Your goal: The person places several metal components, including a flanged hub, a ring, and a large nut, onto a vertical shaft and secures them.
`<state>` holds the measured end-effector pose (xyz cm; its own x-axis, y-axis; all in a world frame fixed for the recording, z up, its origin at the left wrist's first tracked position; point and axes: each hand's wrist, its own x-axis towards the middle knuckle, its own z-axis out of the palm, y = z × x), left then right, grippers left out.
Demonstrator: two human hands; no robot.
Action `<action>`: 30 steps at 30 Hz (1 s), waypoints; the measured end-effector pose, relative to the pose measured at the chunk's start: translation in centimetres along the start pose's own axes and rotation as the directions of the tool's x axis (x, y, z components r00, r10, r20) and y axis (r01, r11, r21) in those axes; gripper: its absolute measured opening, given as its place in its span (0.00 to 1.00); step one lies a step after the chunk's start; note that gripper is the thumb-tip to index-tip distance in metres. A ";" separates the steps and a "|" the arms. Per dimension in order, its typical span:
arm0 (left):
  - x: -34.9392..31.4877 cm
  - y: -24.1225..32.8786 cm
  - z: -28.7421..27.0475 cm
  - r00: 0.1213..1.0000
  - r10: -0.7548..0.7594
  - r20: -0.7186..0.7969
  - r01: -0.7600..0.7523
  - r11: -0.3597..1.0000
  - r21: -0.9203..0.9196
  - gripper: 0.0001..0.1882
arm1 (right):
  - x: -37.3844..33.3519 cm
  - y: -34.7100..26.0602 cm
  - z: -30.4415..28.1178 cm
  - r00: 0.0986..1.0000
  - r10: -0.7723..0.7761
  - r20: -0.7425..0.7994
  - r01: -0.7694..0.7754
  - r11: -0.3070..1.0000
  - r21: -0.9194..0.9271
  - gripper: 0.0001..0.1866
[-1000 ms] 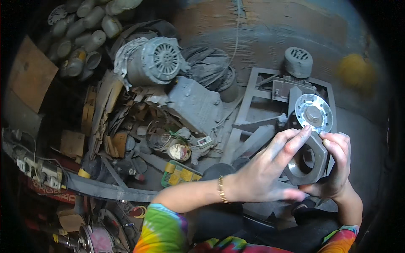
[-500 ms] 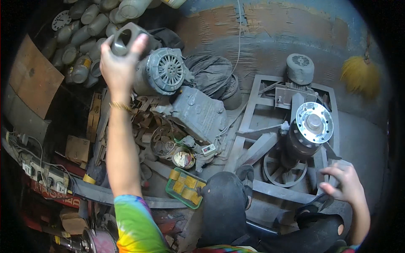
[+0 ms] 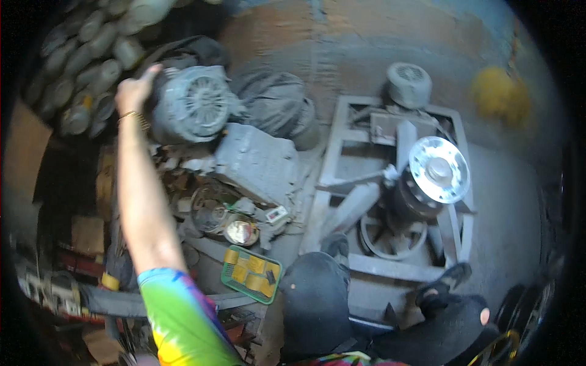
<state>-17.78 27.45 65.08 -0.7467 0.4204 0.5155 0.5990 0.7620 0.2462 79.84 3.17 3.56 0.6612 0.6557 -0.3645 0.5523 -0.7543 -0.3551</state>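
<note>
At the far left, my left hand [image 3: 135, 96] reaches out beside a dusty grey electric motor [image 3: 198, 104]. Its thumb sticks up next to the motor's side. The other fingers are blurred and partly hidden, so their grip cannot be made out. No part of the grey hollow block shows at this hand. My right hand is out of the picture. On the right, a shiny metal disc [image 3: 439, 169] with a ring of holes sits on a dark cylinder [image 3: 412, 198] within a grey metal frame [image 3: 326, 177].
A green tray [image 3: 232, 284] with yellow pieces lies left of my knee. Beyond it are a grey metal housing [image 3: 256, 161] and a crumpled dark cloth [image 3: 265, 100]. Dusty jars [image 3: 79, 61] are piled at the far left. A second motor [image 3: 409, 85] stands at the frame's back.
The view has swung right. My left hand has gone from above the motor to its left side, and the hollow block it held is out of sight. My right hand has left the picture.
</note>
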 end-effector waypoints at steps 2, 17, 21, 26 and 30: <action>0.1 0.3 0.8 0.996 0.034 -0.082 -0.032 0.999 0.029 0.59 | -1.5 0.7 1.2 0.998 0.061 -0.010 -0.061 0.998 0.022 0.13; 6.8 -6.1 2.4 0.933 0.263 -0.244 -0.298 0.947 -0.119 0.42 | 13.5 -25.9 -14.6 0.841 -0.479 -0.252 0.538 0.791 0.293 0.15; 2.3 -4.4 0.3 0.816 0.280 -0.505 -0.432 0.876 -0.212 0.30 | 4.0 -42.1 -18.8 0.694 -0.712 -0.104 0.666 0.580 0.469 0.15; -20.0 9.7 0.3 0.568 0.552 -0.610 -0.817 0.291 -0.498 0.16 | -5.9 -53.1 -16.3 0.491 -0.864 0.115 0.732 0.480 0.484 0.25; -35.1 20.2 6.7 0.677 0.734 -0.054 -0.372 0.278 -0.885 0.13 | -9.4 -56.0 -14.1 0.463 -0.879 0.114 0.750 0.457 0.478 0.26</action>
<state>18.57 31.42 46.46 -0.0500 0.8176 0.5736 0.7007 -0.3805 0.6035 49.83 38.81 39.02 -0.2369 0.9705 0.0450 0.5055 0.1627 -0.8474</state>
